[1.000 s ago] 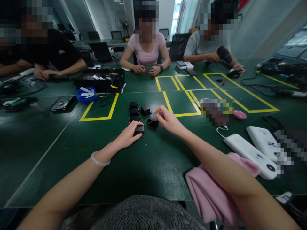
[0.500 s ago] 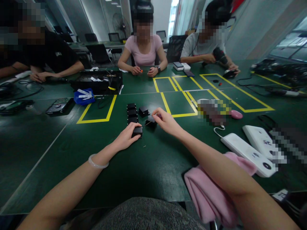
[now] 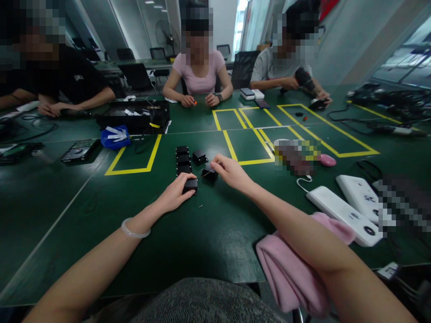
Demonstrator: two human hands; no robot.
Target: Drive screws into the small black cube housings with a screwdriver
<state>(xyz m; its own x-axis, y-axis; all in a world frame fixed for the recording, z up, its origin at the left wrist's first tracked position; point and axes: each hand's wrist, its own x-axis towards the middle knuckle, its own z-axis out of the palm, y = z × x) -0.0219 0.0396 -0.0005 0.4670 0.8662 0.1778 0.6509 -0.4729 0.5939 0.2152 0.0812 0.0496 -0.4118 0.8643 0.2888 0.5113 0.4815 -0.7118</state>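
Note:
My left hand [image 3: 173, 192] is closed around a small black box [image 3: 191, 184] and holds it on the table, thumb at the front side. A thin dark rod-like tool [image 3: 204, 175] is pinched in my right hand [image 3: 230, 170]; its tip points at the right side of the held box. Whether the tip touches is too small to tell. Beneath the right fingers sits another black box [image 3: 208, 172], partly hidden. One more black box [image 3: 199, 156] lies behind it. Several similar boxes stand in a row [image 3: 183, 159] beyond my left hand. A tiny screw-like piece [image 3: 200, 206] lies nearer to me.
Yellow tape outlines [image 3: 232, 148] mark the green table. White power banks [image 3: 343, 215] and a pink cloth [image 3: 289, 269] lie at right. A blue pouch [image 3: 115, 137], a hard drive [image 3: 81, 150] and a black bin [image 3: 134, 114] stand at left. Several people sit opposite.
The view has shifted slightly, so everything appears a little further left. Both hands keep their hold, with the tool still at the box's right side.

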